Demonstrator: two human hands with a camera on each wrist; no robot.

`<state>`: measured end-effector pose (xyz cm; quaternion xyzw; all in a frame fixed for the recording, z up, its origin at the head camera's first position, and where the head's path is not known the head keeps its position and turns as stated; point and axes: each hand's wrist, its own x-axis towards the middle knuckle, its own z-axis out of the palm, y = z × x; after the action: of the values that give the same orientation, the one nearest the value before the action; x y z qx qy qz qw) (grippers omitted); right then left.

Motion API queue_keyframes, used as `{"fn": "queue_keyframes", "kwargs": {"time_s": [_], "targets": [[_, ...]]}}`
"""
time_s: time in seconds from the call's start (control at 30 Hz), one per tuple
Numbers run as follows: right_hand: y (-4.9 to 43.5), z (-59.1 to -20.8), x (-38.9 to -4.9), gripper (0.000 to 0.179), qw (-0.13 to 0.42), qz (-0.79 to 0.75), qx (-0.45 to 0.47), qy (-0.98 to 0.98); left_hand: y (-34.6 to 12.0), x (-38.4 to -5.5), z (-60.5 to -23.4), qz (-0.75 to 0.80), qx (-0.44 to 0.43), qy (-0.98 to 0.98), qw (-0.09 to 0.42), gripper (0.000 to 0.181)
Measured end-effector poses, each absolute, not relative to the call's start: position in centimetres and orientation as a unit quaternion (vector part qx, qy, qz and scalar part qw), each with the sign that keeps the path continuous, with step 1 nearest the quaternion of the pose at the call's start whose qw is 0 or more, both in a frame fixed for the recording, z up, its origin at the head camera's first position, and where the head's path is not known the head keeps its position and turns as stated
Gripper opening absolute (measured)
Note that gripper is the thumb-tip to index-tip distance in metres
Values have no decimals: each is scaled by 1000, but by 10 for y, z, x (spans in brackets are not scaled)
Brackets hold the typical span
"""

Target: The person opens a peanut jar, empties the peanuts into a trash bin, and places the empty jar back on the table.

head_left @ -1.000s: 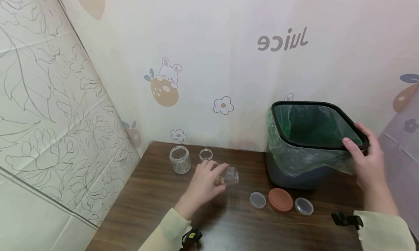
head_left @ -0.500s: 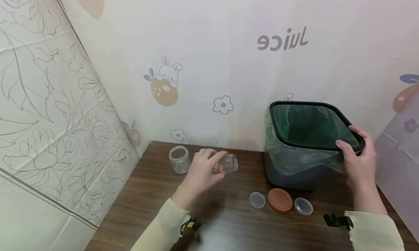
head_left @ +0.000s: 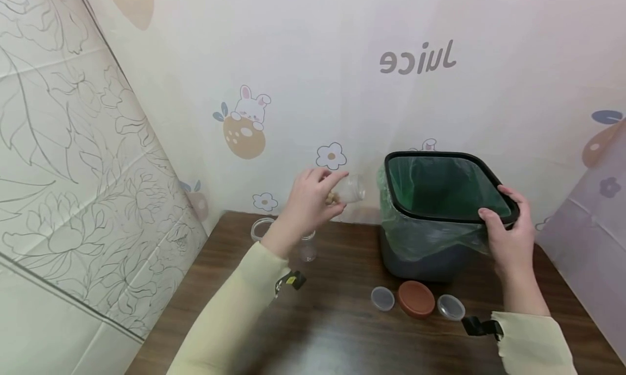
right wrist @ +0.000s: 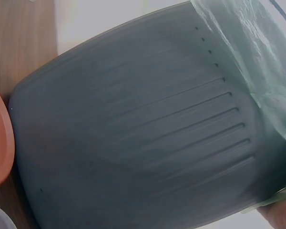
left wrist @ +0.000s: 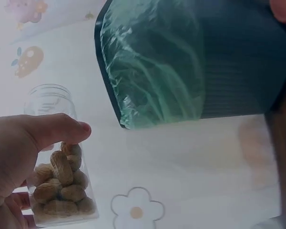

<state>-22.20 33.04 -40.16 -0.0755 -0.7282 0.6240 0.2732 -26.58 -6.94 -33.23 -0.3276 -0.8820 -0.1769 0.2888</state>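
A clear jar (head_left: 350, 188) with several peanuts (left wrist: 62, 186) in its bottom part is gripped by my left hand (head_left: 309, 201). The jar lies tipped on its side in the air, its uncapped mouth facing right, left of the trash bin. With thumb and fingers over the rim, my right hand (head_left: 512, 233) grips the near right corner of the dark trash bin (head_left: 420, 263). A green bag (head_left: 430, 236) lines the bin and folds over its outside. In the right wrist view the bin's ribbed wall (right wrist: 133, 124) fills most of the picture.
Two more clear jars stand at the back left, the wide jar (head_left: 261, 228) and the small jar (head_left: 308, 248), partly behind my left arm. In front of the bin lie a clear lid (head_left: 382, 299), an orange lid (head_left: 416, 299) and another clear lid (head_left: 451, 307). A patterned wall rises behind.
My left hand has lifted the jar of peanuts up from near the tabletop, slightly to the right. My right hand has shifted the bin to the left. The lids stay put.
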Motion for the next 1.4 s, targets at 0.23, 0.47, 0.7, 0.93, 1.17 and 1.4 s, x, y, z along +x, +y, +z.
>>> {"fn": "queue_keyframes", "kwargs": {"time_s": [0.23, 0.47, 0.7, 0.93, 1.17, 1.4], "targets": [[325, -409, -226, 61, 315, 628, -56, -710, -45, -293, -301, -107, -317, -900, 278, 62], [326, -413, -226, 61, 335, 625, -48, -704, -14, -313, -289, -44, -304, -923, 233, 62], [325, -413, -227, 60, 344, 630, -46, -695, 15, -316, -288, -38, -306, -919, 244, 61], [323, -413, -229, 59, 346, 641, -41, -684, 41, -315, -292, -5, -304, -912, 274, 49], [323, -413, -228, 60, 337, 642, -46, -687, 60, -312, -297, 43, -302, -906, 294, 44], [322, -413, -229, 60, 337, 641, -57, -687, 81, -309, -296, 66, -281, -910, 297, 45]]}}
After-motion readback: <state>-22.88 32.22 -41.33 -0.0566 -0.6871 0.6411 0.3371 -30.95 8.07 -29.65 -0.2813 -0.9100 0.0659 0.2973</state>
